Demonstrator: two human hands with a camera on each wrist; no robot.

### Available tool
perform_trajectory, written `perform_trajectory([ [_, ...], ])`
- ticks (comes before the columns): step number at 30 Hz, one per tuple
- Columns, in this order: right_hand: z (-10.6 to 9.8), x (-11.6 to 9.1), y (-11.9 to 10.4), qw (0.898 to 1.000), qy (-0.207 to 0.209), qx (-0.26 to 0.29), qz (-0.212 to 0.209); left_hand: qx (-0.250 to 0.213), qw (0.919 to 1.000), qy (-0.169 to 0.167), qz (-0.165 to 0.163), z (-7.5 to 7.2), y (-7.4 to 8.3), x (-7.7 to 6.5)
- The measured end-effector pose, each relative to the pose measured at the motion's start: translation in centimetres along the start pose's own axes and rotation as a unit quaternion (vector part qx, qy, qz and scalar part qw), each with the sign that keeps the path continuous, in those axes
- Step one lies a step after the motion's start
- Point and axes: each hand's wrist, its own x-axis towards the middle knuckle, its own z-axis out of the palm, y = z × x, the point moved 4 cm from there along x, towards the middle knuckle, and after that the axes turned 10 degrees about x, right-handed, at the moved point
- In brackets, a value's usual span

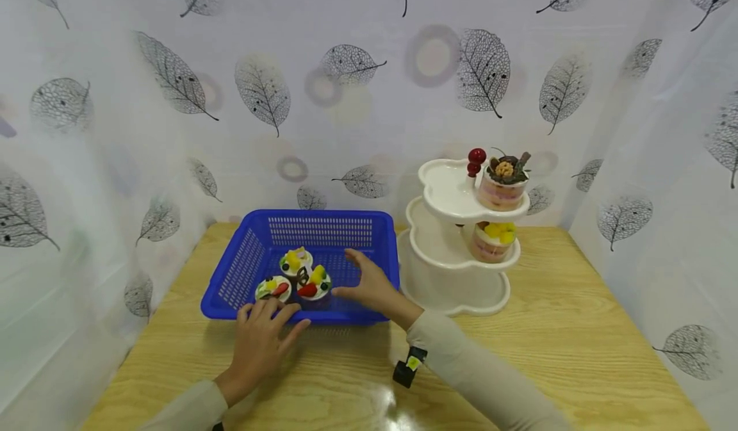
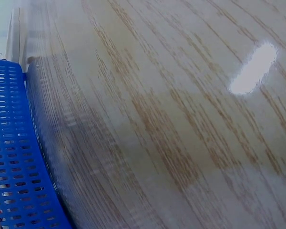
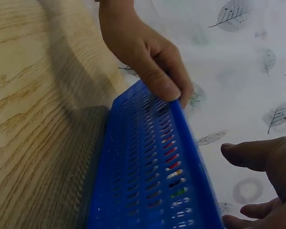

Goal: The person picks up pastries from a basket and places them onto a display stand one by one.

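Note:
A blue plastic basket (image 1: 352, 319) holds three fruit-topped dessert cups: one at the left (image 1: 273, 287), one at the right (image 1: 316, 288) with a strawberry piece and chocolate curl, and one behind (image 1: 296, 261). My left hand (image 1: 261, 336) grips the basket's front rim, thumb outside and fingers over the edge, as the right wrist view also shows. Above the basket's right part hovers my right hand (image 1: 376, 287), thumb and fingers spread, holding nothing, just right of the nearest cup. The left wrist view shows mostly table and the basket's perforated side (image 2: 12, 138).
Right of the basket stands a white three-tier stand (image 1: 455, 309). Its top tier bears a chocolate-topped dessert cup (image 1: 503, 187); a yellow-topped cup (image 1: 492, 242) sits on the middle tier. A leaf-print curtain (image 1: 346, 130) borders the wooden table (image 1: 576, 328).

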Motion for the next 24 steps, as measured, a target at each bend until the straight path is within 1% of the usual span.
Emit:
perform_trajectory([
  [3,1.1,0.9,0.7,0.999,-0.016,-0.025,0.036,0.001,1.0000,0.002,0.001,0.0,0.0,0.0],
  [6,2.1,1.7,1.4,0.997,-0.029,-0.034,0.067,0.001,1.0000,-0.001,0.000,0.0,0.0,0.0],
  [10,3.1,2.6,2.0,0.993,-0.037,-0.060,0.096,0.001,1.0000,0.001,-0.001,-0.1,0.1,0.1],
  [13,3.7,3.1,2.3,0.990,-0.039,-0.070,0.112,0.001,1.0000,0.005,-0.001,-0.1,0.1,0.1],
  [16,4.0,3.5,2.7,0.988,-0.042,-0.090,0.118,-0.001,1.0000,0.006,0.000,0.0,0.1,0.1],
  [20,4.4,3.9,2.9,0.984,-0.048,-0.129,0.111,-0.002,1.0000,0.008,-0.002,0.1,0.1,0.1],
  [24,4.7,4.2,2.9,0.982,-0.055,-0.140,0.115,0.000,0.9999,0.010,-0.003,0.0,0.0,0.0],
])
